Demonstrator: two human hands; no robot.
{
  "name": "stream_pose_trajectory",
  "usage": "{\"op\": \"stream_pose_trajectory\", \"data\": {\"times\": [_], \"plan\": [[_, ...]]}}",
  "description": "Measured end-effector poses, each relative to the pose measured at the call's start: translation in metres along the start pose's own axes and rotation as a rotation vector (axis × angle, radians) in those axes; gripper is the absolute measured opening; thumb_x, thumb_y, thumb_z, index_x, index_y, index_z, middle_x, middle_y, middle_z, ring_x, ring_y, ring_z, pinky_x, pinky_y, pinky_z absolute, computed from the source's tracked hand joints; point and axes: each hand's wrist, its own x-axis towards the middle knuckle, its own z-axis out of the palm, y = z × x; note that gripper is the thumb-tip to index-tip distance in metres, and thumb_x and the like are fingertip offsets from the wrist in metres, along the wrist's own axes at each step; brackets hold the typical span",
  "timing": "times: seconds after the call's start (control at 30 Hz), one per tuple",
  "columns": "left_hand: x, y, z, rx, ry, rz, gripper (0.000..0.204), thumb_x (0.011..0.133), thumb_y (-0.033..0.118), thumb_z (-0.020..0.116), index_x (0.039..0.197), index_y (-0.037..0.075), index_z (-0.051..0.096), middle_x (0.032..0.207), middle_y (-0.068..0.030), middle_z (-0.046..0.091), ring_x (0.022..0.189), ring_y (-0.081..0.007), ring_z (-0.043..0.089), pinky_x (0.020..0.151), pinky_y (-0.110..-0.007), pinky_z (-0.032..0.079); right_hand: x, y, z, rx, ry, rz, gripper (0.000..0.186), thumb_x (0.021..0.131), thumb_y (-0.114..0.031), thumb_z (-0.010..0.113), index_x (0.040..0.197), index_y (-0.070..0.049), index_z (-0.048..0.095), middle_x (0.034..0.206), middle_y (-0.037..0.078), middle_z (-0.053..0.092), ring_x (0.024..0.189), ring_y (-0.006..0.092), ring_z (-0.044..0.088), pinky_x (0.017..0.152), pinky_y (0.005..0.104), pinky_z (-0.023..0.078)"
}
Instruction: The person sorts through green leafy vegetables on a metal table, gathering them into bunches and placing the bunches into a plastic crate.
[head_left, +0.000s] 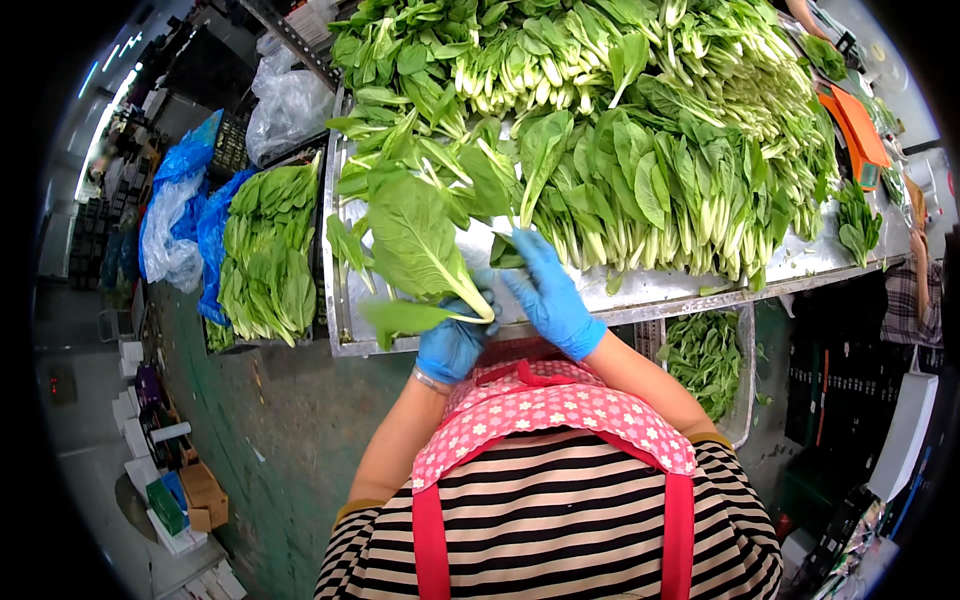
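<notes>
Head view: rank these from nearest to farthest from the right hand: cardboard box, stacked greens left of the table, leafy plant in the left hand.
From the right hand:
1. Leafy plant, just to its left, in the left hand.
2. Stacked greens, farther left, past the metal table's edge.
3. Cardboard box, at the picture's lower left.

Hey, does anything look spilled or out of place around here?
Yes: a few leaf bits seem to lie just right of the tub below the table's front edge, as if spilled over its rim.
</notes>
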Motion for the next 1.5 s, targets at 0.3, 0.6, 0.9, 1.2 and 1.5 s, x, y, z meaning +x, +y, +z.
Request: {"op": "stream_pose_trajectory", "data": {"times": [0.3,0.6,0.9,1.2,1.5], "plan": [[-0.011,-0.001,0.007,0.023,0.047,-0.002,0.034,0.079,0.007,0.044,0.112,-0.002,0.046,0.105,-0.0143,0.054,0.096,-0.0235,0.054,0.086,-0.037,0.042,-0.004,-0.036,-0.012,0.373,-0.368,0.344,0.027,0.073,-0.019,0.067,0.093,-0.003,0.059,0.089,0.008,0.055,0.075,0.0172,0.054,0.070,0.0274,0.044],[-0.016,-0.001,0.041,0.129,-0.101,0.073,0.043,0.085,0.016,0.048,0.122,-0.001,0.036,0.112,-0.0145,0.050,0.103,-0.0249,0.049,0.092,-0.036,0.037,-0.016,-0.019,0.003,0.300,-0.117,0.333,0.026,0.073,-0.009,0.065,0.094,-0.004,0.051,0.084,0.009,0.051,0.072,0.0193,0.052,0.062,0.0284,0.043],[-0.016,0.005,0.047,0.150,-0.067,0.091,0.047,0.081,0.006,0.053,0.124,0.001,0.034,0.116,-0.0129,0.047,0.102,-0.0204,0.051,0.081,-0.032,0.047,-0.012,-0.025,0.000,0.567,-0.221,0.450,0.026,0.070,-0.011,0.069,0.090,-0.004,0.053,0.081,0.002,0.052,0.070,0.0099,0.049,0.065,0.0243,0.043],[-0.014,0.008,0.042,0.225,-0.118,0.068,0.049,0.078,0.008,0.057,0.122,-0.001,0.038,0.122,-0.0126,0.044,0.111,-0.0205,0.045,0.093,-0.030,0.037,-0.014,-0.020,0.007,0.839,-0.374,0.627,0.020,0.070,-0.011,0.070,0.086,-0.006,0.060,0.073,-0.002,0.053,0.066,0.0048,0.046,0.060,0.0188,0.040],[-0.028,0.026,0.032,0.210,-0.085,0.274,0.043,0.085,0.012,0.049,0.124,-0.001,0.036,0.123,-0.0143,0.044,0.113,-0.0248,0.043,0.098,-0.036,0.032,0.009,-0.037,0.013,0.936,0.048,0.821,0.017,0.080,-0.018,0.061,0.090,-0.004,0.060,0.070,0.001,0.054,0.059,0.0059,0.049,0.055,0.0176,0.039]]}}
